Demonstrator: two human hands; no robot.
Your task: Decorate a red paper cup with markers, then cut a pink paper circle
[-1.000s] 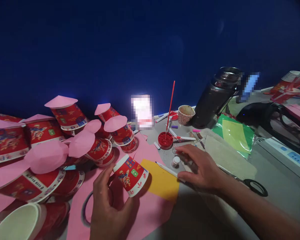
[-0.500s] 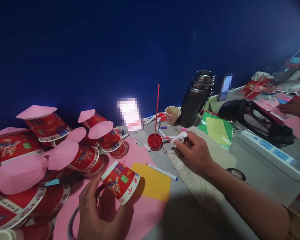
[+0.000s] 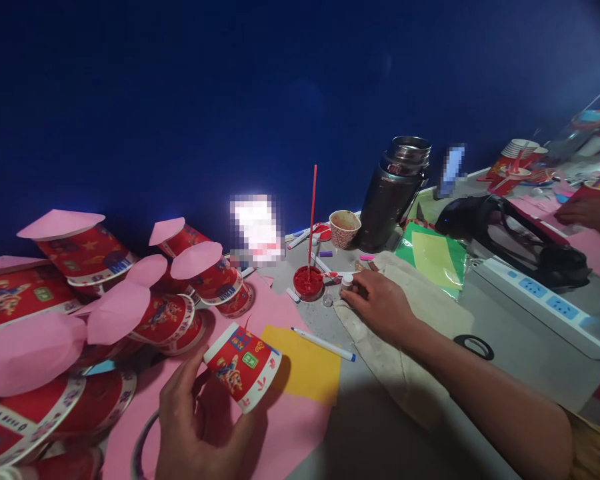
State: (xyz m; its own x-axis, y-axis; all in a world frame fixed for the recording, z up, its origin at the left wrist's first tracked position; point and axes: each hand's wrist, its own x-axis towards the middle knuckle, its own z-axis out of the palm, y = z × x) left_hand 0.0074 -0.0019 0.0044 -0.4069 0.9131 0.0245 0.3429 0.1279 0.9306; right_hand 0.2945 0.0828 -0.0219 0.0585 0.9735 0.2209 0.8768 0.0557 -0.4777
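Observation:
My left hand [image 3: 195, 420] grips a red printed paper cup [image 3: 243, 367], tilted on its side above pink paper [image 3: 280, 427]. My right hand [image 3: 380, 307] reaches forward over a beige cloth [image 3: 405, 373], its fingers closed round a small white bottle [image 3: 347, 280] beside a round red paint pot [image 3: 308, 283]. A thin red stick [image 3: 313, 213] stands upright in that pot. A white pen [image 3: 323, 343] lies across a yellow paper sheet [image 3: 305, 367] between my hands.
Several red cups topped with pink paper [image 3: 130, 300] pile up at the left. A steel flask [image 3: 393, 193], a small patterned cup [image 3: 345, 229], green-yellow sheets [image 3: 433, 257], a black bag [image 3: 510, 233] and a power strip [image 3: 545, 307] sit to the right. Another person's hand [image 3: 587, 213] rests at the far right.
My right hand has lowered the small white bottle toward the table beside the red pot. The left hand and its cup have barely shifted.

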